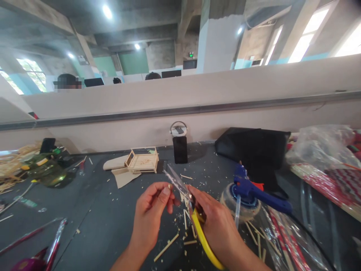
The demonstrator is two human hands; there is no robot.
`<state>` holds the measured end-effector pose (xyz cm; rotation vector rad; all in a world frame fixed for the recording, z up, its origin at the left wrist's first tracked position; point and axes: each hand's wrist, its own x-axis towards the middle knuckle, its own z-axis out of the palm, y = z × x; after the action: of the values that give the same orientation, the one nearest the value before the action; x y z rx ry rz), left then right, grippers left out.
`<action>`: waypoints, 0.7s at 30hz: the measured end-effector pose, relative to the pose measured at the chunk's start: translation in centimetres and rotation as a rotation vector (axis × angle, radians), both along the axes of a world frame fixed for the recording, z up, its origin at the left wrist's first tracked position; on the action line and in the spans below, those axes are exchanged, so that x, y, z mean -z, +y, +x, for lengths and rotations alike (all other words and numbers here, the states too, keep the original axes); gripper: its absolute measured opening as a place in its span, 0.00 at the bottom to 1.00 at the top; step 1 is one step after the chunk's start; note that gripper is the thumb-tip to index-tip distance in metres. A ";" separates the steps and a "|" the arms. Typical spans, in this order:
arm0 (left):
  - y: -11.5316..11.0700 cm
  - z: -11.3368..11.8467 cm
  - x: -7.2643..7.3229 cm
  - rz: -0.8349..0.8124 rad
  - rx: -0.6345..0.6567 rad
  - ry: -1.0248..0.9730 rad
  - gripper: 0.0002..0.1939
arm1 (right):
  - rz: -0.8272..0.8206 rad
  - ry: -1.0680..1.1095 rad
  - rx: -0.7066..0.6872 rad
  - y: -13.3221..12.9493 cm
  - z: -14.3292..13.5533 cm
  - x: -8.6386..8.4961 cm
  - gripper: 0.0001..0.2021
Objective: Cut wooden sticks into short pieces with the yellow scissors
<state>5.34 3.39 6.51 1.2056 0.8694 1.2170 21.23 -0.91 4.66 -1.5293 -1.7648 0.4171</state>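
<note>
My left hand (152,207) is closed in a pinch, thumb against forefinger, on a short pale wooden stick piece (169,186) whose tip shows between them. In my right hand (218,218) is a pair of scissors (200,235) with yellow handles, its blades slightly apart and pointing up and left, near my left fingertips. Beneath and between the hands lie cut sticks (166,247) and small scraps scattered on the dark tabletop. Farther back, a small wooden frame model (143,162), like a little bed with posts, stands partly on brown paper (124,178).
A blue glue gun (254,192) rests across a round clear container (225,203) at right. A phone (180,149) leans on a handled cup (179,130) by the wall. Left stands a large yellowish bottle (46,175); a black bag (251,146) and plastic wrapping (321,146) lie right.
</note>
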 end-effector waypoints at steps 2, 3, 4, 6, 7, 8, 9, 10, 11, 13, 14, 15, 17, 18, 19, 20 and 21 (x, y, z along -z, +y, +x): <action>0.1 0.0 -0.1 0.014 0.035 0.007 0.08 | -0.007 -0.052 -0.012 0.1 -0.1 0.1 0.29; 0.1 0.0 -0.1 0.019 0.049 0.012 0.09 | -0.012 -0.073 -0.019 0.1 -0.2 0.1 0.30; 0.1 0.0 -0.2 0.022 0.062 0.018 0.09 | -0.015 -0.089 -0.023 0.1 -0.2 0.1 0.31; 0.2 0.0 -0.2 0.024 0.076 0.028 0.09 | -0.018 -0.109 -0.027 0.1 -0.3 0.2 0.32; 0.3 -0.1 -0.1 0.025 0.079 0.031 0.09 | -0.013 -0.117 -0.027 0.1 -0.3 0.2 0.32; 0.3 -0.1 -0.1 0.027 0.081 0.034 0.09 | -0.006 -0.123 -0.028 0.1 -0.3 0.1 0.32; 0.3 -0.2 0.0 0.030 0.081 0.035 0.09 | 0.003 -0.130 -0.029 0.1 -0.3 0.1 0.32; 0.4 -0.2 0.1 0.033 0.079 0.037 0.09 | 0.013 -0.140 -0.027 0.1 -0.2 0.1 0.32; 0.4 -0.3 0.2 0.037 0.077 0.037 0.08 | 0.027 -0.153 -0.025 0.2 -0.2 0.0 0.33; 0.4 -0.4 0.3 0.047 0.069 0.036 0.07 | 0.064 -0.197 -0.017 0.2 -0.1 0.0 0.34; 0.4 -0.5 0.4 0.051 0.064 0.034 0.07 | 0.083 -0.224 -0.011 0.2 0.0 0.0 0.34; 0.4 -0.5 0.4 0.055 0.056 0.031 0.07 | 0.101 -0.250 -0.003 0.3 0.1 0.0 0.34; 0.4 -0.5 0.5 0.058 0.038 0.031 0.06 | 0.118 -0.287 0.007 0.3 0.1 0.1 0.35; 0.4 -0.4 0.5 0.057 0.031 0.035 0.06 | 0.118 -0.297 0.012 0.3 0.1 0.1 0.35; 0.4 -0.4 0.5 0.055 0.025 0.040 0.06 | 0.117 -0.304 0.017 0.3 0.1 0.1 0.35; 0.3 -0.3 0.6 0.054 0.020 0.043 0.06 | 0.117 -0.309 0.021 0.3 0.1 0.1 0.36; 0.3 -0.3 0.6 0.053 0.016 0.042 0.06 | 0.117 -0.313 0.025 0.3 0.0 0.1 0.36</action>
<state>5.08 3.70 5.89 1.2823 0.8622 1.2118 21.27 -0.61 4.55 -1.5971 -1.9660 0.0604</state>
